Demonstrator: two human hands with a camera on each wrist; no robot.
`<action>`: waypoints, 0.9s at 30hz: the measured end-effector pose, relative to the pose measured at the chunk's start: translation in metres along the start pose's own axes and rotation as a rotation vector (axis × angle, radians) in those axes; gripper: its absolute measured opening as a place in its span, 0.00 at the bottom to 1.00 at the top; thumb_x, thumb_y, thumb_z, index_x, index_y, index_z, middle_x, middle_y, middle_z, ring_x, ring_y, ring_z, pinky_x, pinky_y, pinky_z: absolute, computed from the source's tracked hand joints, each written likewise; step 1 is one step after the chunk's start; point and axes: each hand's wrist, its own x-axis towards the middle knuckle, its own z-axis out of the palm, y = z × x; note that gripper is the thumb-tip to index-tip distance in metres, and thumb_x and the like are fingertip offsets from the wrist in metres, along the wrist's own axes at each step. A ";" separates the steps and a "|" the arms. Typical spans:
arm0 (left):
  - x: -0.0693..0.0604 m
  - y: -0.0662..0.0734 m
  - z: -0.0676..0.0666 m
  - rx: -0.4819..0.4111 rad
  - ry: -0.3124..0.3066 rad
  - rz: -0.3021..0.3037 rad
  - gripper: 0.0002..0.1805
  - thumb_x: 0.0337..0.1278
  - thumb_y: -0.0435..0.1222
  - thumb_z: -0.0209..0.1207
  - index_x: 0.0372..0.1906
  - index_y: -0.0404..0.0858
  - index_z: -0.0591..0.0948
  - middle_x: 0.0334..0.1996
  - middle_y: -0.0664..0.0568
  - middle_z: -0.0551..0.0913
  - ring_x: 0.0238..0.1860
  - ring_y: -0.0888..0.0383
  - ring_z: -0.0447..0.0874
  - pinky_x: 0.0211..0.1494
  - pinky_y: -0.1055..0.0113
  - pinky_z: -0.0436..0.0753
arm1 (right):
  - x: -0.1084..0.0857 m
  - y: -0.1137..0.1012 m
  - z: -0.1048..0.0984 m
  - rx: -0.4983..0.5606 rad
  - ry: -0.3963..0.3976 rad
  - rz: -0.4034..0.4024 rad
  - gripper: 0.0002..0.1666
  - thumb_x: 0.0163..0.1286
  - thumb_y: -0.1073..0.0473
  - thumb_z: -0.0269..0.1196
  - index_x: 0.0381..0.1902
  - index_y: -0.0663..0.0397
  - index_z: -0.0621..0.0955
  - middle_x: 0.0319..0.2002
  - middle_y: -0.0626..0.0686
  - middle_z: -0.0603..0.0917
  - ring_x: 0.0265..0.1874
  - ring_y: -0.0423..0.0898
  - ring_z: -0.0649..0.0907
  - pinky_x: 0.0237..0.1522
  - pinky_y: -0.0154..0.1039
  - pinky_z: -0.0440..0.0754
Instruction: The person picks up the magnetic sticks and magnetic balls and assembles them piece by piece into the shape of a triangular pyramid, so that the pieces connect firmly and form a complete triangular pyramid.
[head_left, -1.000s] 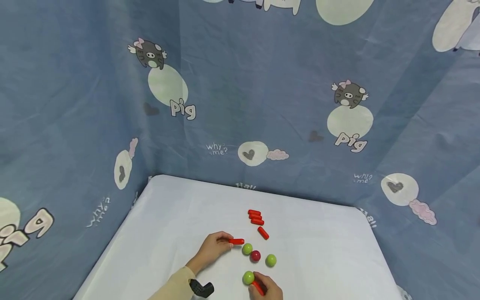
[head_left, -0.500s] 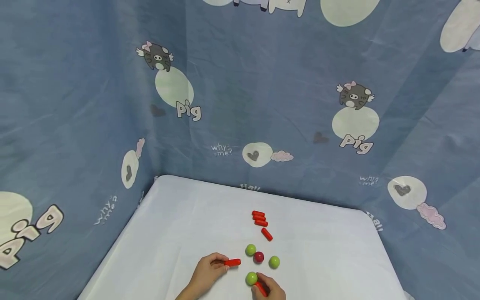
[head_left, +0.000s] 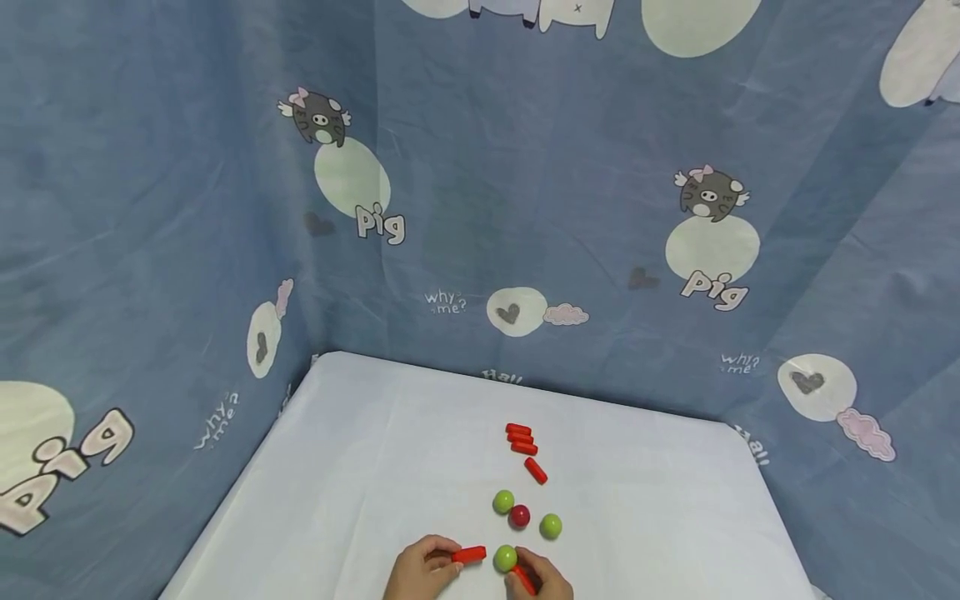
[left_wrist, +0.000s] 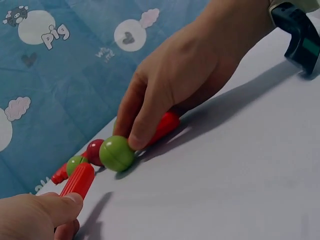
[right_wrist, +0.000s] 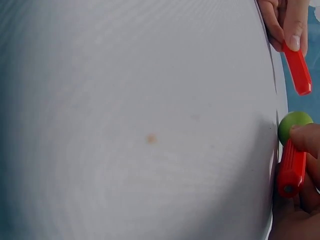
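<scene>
Low in the head view my left hand pinches a short red ribbed stick by one end. Its free end points toward a green ball, with a small gap between them. To the right, my right hand grips a second red stick. That green ball sits at the tip of this stick, by my right fingertips; whether the two are joined I cannot tell. From the left wrist, the held stick appears in front of the ball. The right wrist view shows both sticks, the ball between them.
Beyond the hands lie a green ball, a dark red ball and another green ball. A loose red stick lies farther back, then several red sticks in a row. Blue printed cloth hangs behind the white table.
My left hand has drawn the red stick back toward me, from beside the farther green ball to the left of the ball at my right hand. My right hand keeps its grip, nearly still.
</scene>
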 end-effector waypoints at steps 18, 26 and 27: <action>-0.015 0.007 0.014 0.011 0.043 -0.036 0.11 0.51 0.33 0.74 0.40 0.38 0.86 0.36 0.53 0.87 0.35 0.64 0.84 0.36 0.75 0.82 | 0.002 0.000 0.000 -0.004 0.003 0.001 0.28 0.63 0.52 0.73 0.61 0.51 0.83 0.46 0.46 0.85 0.42 0.43 0.80 0.49 0.47 0.85; -0.018 0.011 0.018 0.013 0.028 -0.068 0.11 0.52 0.33 0.73 0.41 0.39 0.86 0.38 0.53 0.85 0.38 0.60 0.85 0.37 0.73 0.84 | 0.002 0.003 0.000 -0.008 0.005 -0.016 0.28 0.64 0.50 0.73 0.61 0.52 0.82 0.47 0.46 0.85 0.42 0.43 0.81 0.49 0.48 0.85; -0.018 0.011 0.018 0.013 0.026 -0.074 0.11 0.53 0.33 0.73 0.41 0.39 0.86 0.39 0.53 0.85 0.38 0.60 0.86 0.37 0.72 0.84 | 0.001 0.003 0.000 -0.007 0.003 -0.020 0.29 0.64 0.50 0.73 0.61 0.52 0.82 0.47 0.46 0.85 0.42 0.43 0.82 0.49 0.48 0.85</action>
